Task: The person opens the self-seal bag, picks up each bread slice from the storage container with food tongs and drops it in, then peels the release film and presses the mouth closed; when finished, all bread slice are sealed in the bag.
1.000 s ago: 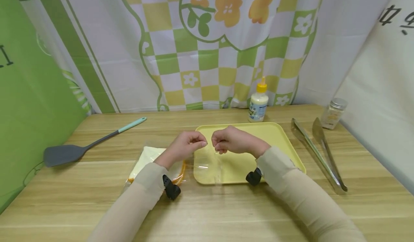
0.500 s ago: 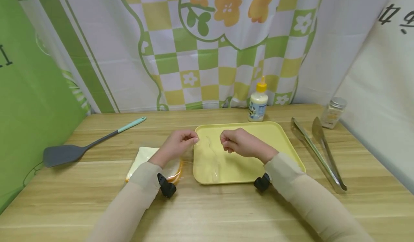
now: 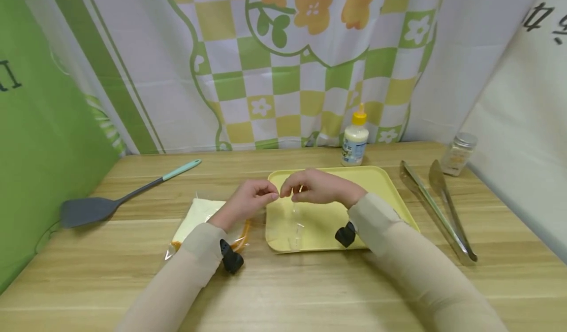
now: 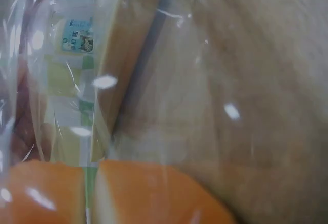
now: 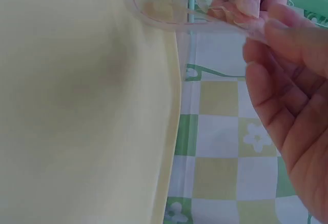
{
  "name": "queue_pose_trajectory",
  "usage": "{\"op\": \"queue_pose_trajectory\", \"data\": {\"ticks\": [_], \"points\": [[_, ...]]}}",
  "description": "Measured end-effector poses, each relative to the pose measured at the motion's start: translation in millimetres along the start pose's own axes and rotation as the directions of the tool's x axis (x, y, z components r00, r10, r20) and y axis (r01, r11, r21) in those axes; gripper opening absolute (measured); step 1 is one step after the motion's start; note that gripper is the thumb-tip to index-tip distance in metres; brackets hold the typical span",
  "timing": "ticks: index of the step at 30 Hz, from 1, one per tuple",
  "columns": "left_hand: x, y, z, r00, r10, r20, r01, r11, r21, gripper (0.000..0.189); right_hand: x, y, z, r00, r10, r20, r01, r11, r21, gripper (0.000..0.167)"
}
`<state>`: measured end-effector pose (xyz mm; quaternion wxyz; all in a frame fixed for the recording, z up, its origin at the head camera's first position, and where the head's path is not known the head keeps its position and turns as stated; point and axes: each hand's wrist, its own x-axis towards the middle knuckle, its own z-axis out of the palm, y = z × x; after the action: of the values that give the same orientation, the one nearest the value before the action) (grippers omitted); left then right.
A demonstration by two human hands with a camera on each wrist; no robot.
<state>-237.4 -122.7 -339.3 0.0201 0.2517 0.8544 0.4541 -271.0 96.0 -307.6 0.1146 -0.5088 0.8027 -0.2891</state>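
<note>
A clear plastic bag [image 5: 164,23] stretches between the two hands, its film hanging over the left part of a yellow tray [image 3: 354,228]. Inside it are what look like pale bread slices [image 3: 195,218] with orange crust, lying on the table under the left forearm; the left wrist view shows the orange crust [image 4: 148,193] through shiny film. With thumb and fingers, the left hand [image 3: 248,199] pinches the bag near its mouth. Close beside it, the right hand [image 3: 321,186] pinches the film's edge between thumb and forefinger, the other fingers bent, as the right wrist view shows.
A dark turner [image 3: 90,211] with a mint handle lies at left. Behind the tray stands a yellow-capped squeeze bottle [image 3: 353,147]. Metal tongs [image 3: 436,209] lie right of the tray, with a silver-lidded jar [image 3: 460,154] behind. A patterned cloth [image 3: 288,85] hangs at the back.
Both hands drew apart half a second ago, the right one moving rightward. Now they are close together again, with the right hand's fingers less tightly curled.
</note>
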Motion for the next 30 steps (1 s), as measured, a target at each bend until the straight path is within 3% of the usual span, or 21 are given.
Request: {"op": "queue_pose_trajectory", "data": {"ticks": [3, 11, 16, 23, 30], "points": [[3.3, -7.6, 2.1, 1.000, 0.000, 0.007, 0.000, 1.000, -0.002, 0.012, 5.0, -2.0, -4.4, 0.999, -0.002, 0.053, 0.003, 1.000, -0.008, 0.017], [2.5, -7.6, 2.6, 1.000, -0.007, 0.028, 0.007, 1.000, 0.020, 0.011, 5.1, -8.7, -8.1, 0.992, 0.046, 0.121, -0.055, 0.996, 0.074, 0.015], [1.0, -7.0, 3.0, 1.000, 0.006, 0.029, -0.006, 1.000, 0.005, 0.011, 5.4, -10.7, -5.4, 0.993, 0.039, 0.114, -0.048, 0.996, 0.072, 0.012], [0.1, -8.8, 3.4, 0.999, 0.014, 0.035, -0.014, 1.000, -0.011, 0.011, 5.7, -11.5, -2.2, 0.997, 0.007, 0.081, -0.003, 0.999, -0.051, 0.008], [0.3, -10.2, 3.6, 0.999, 0.012, 0.035, -0.011, 1.000, -0.019, 0.013, 6.0, -13.3, -1.9, 0.997, 0.041, 0.069, -0.037, 0.998, -0.055, 0.009]]}}
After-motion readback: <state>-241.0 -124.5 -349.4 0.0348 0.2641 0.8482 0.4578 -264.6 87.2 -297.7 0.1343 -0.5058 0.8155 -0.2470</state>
